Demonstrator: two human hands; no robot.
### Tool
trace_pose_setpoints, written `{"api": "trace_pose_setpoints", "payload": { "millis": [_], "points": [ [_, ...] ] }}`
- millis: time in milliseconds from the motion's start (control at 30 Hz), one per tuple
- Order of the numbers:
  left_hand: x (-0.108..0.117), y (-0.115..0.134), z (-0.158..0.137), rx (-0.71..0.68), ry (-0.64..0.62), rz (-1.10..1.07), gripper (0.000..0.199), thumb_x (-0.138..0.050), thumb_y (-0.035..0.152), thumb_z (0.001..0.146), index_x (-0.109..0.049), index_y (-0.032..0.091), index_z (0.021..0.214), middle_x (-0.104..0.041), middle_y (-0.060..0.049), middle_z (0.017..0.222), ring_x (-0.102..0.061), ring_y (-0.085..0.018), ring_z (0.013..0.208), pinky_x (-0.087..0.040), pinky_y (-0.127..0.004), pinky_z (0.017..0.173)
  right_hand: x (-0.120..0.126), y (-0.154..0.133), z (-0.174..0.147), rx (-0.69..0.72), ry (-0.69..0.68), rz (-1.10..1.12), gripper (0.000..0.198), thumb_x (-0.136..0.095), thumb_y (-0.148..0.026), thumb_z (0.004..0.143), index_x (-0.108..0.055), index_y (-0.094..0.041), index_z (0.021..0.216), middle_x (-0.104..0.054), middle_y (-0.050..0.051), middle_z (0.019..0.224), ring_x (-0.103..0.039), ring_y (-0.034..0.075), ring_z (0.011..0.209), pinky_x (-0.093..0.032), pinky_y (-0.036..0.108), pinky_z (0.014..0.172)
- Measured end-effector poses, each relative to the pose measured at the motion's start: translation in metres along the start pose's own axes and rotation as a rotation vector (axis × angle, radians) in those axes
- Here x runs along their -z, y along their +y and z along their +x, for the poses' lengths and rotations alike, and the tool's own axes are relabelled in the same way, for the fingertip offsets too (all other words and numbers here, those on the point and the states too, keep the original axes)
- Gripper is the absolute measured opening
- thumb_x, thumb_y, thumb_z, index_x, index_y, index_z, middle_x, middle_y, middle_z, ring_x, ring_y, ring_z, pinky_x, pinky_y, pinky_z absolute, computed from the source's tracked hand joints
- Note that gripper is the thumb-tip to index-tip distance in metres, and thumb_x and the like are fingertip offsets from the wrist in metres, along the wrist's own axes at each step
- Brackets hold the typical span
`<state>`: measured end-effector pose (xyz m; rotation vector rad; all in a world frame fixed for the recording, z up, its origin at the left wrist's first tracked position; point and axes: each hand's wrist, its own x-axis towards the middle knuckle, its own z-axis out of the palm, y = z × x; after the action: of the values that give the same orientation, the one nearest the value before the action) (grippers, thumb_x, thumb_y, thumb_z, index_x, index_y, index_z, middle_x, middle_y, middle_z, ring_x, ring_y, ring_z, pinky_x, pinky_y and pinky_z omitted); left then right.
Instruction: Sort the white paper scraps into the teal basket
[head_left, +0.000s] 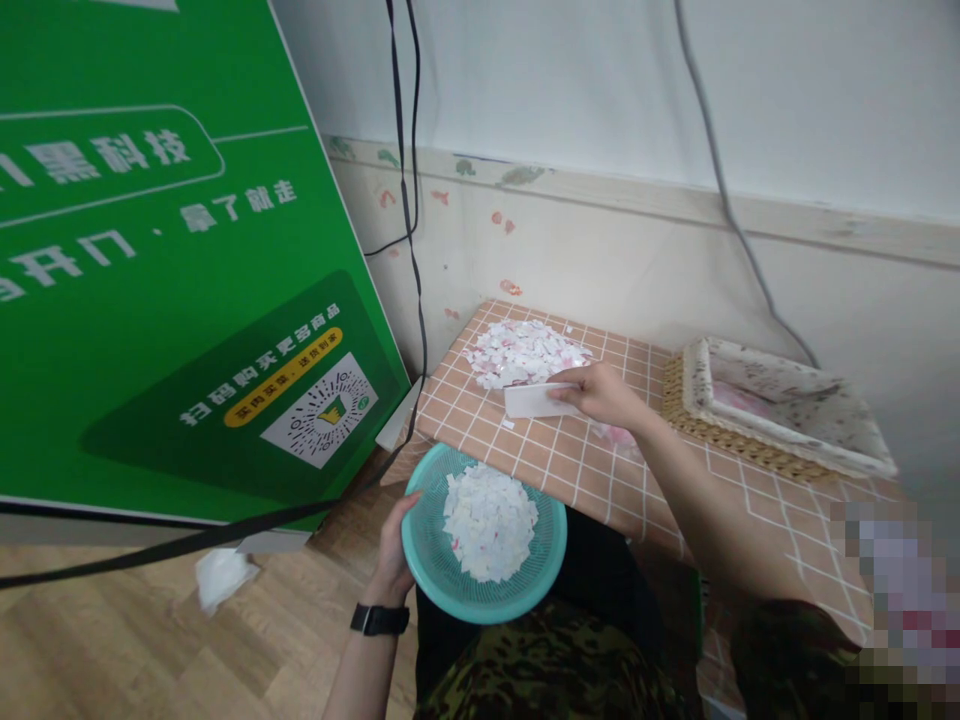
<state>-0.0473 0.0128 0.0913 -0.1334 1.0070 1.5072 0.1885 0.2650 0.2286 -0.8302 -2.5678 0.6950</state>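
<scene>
My left hand (397, 545) grips the left rim of a teal plastic colander (551, 565), held below the table's front edge. Inside the colander lies a heap of small white paper scraps (491, 520), a few tinged pink. Over the table, my right hand (600, 393) is closed on a flat white card (536, 401), held on its edge. Just behind the card, a loose pile of white and pink scraps (525, 350) covers the table's far left corner. One scrap (508, 425) lies apart in front of the card.
The table (577, 465) has a brown checked cover. At its right stands a cloth-lined wicker basket (780, 420). A pink wrapper (619, 438) lies under my right wrist. Left are a green cabinet (165, 300), a hanging black cable (416, 300) and a white bag (223, 578) on the floor.
</scene>
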Motion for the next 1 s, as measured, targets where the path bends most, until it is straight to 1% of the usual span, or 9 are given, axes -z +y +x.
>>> {"api": "trace_pose_setpoints", "payload": {
  "millis": [100, 267, 400, 467, 533, 633, 767, 900, 1000],
  "points": [
    [0.0, 0.0, -0.001, 0.012, 0.0, -0.001, 0.02, -0.064, 0.024, 0.073, -0.071, 0.01, 0.085, -0.074, -0.011, 0.079, -0.069, -0.028, 0.074, -0.054, -0.039, 0.072, -0.005, 0.003, 0.004, 0.02, -0.002, -0.019, 0.022, -0.054, -0.023, 0.083, -0.072, -0.023, 0.095, -0.072, 0.0, 0.081, -0.063, 0.014, 0.07, -0.045, 0.026, 0.064],
    [-0.001, 0.0, -0.001, 0.008, 0.037, 0.009, 0.019, -0.064, 0.023, 0.071, -0.071, 0.01, 0.083, -0.074, -0.011, 0.074, -0.069, -0.028, 0.072, -0.054, -0.039, 0.071, -0.011, 0.008, 0.003, 0.023, 0.105, -0.027, 0.022, -0.054, -0.025, 0.084, -0.072, -0.023, 0.097, -0.073, 0.003, 0.088, -0.065, 0.017, 0.075, -0.047, 0.029, 0.068],
    [-0.002, 0.0, -0.001, 0.011, 0.065, -0.001, 0.021, -0.064, 0.021, 0.07, -0.071, 0.009, 0.085, -0.074, -0.012, 0.075, -0.069, -0.03, 0.076, -0.054, -0.04, 0.072, -0.004, 0.008, -0.012, -0.022, 0.047, -0.006, 0.021, -0.055, -0.027, 0.083, -0.072, -0.022, 0.094, -0.073, 0.001, 0.081, -0.064, 0.016, 0.068, -0.048, 0.028, 0.062],
    [-0.001, 0.0, 0.0, 0.001, 0.053, -0.001, 0.02, -0.064, 0.021, 0.07, -0.071, 0.01, 0.085, -0.074, -0.011, 0.075, -0.069, -0.03, 0.076, -0.054, -0.04, 0.072, -0.002, 0.008, -0.016, -0.03, 0.021, -0.009, 0.021, -0.055, -0.027, 0.083, -0.072, -0.021, 0.093, -0.072, 0.001, 0.078, -0.063, 0.015, 0.066, -0.047, 0.027, 0.061],
    [0.0, 0.0, 0.0, -0.007, 0.029, 0.003, 0.019, -0.064, 0.022, 0.071, -0.071, 0.01, 0.084, -0.074, -0.011, 0.076, -0.07, -0.029, 0.075, -0.054, -0.04, 0.072, -0.003, 0.008, -0.015, -0.026, 0.03, -0.018, 0.021, -0.055, -0.026, 0.083, -0.072, -0.021, 0.093, -0.073, 0.001, 0.079, -0.064, 0.015, 0.067, -0.047, 0.027, 0.061],
    [0.001, 0.0, 0.001, -0.01, 0.011, 0.011, 0.02, -0.064, 0.023, 0.072, -0.071, 0.01, 0.085, -0.074, -0.011, 0.078, -0.07, -0.029, 0.075, -0.054, -0.04, 0.073, -0.009, 0.01, -0.008, -0.009, 0.073, -0.029, 0.021, -0.055, -0.025, 0.083, -0.072, -0.021, 0.094, -0.073, 0.002, 0.083, -0.065, 0.016, 0.07, -0.047, 0.027, 0.064],
    [0.001, -0.001, 0.0, -0.004, 0.033, 0.015, 0.022, -0.064, 0.023, 0.072, -0.071, 0.009, 0.087, -0.074, -0.012, 0.078, -0.069, -0.03, 0.078, -0.054, -0.042, 0.074, -0.015, 0.012, -0.003, -0.019, 0.14, -0.014, 0.023, -0.053, -0.028, 0.085, -0.072, -0.022, 0.096, -0.073, 0.002, 0.084, -0.065, 0.016, 0.069, -0.048, 0.029, 0.064],
    [0.001, -0.001, 0.0, 0.001, 0.019, 0.002, 0.024, -0.065, 0.024, 0.071, -0.071, 0.009, 0.088, -0.074, -0.013, 0.08, -0.069, -0.031, 0.081, -0.054, -0.042, 0.075, -0.017, 0.016, -0.018, -0.04, 0.205, 0.026, 0.024, -0.054, -0.033, 0.085, -0.072, -0.023, 0.097, -0.074, 0.003, 0.089, -0.067, 0.018, 0.073, -0.051, 0.03, 0.065],
    [0.003, -0.002, 0.001, -0.007, 0.006, -0.002, 0.023, -0.066, 0.024, 0.071, -0.071, 0.01, 0.087, -0.074, -0.012, 0.081, -0.069, -0.031, 0.081, -0.054, -0.042, 0.075, -0.024, 0.019, -0.039, -0.093, 0.297, -0.028, 0.024, -0.054, -0.034, 0.085, -0.072, -0.025, 0.097, -0.073, 0.003, 0.092, -0.068, 0.021, 0.073, -0.051, 0.032, 0.064]
  ]
}}
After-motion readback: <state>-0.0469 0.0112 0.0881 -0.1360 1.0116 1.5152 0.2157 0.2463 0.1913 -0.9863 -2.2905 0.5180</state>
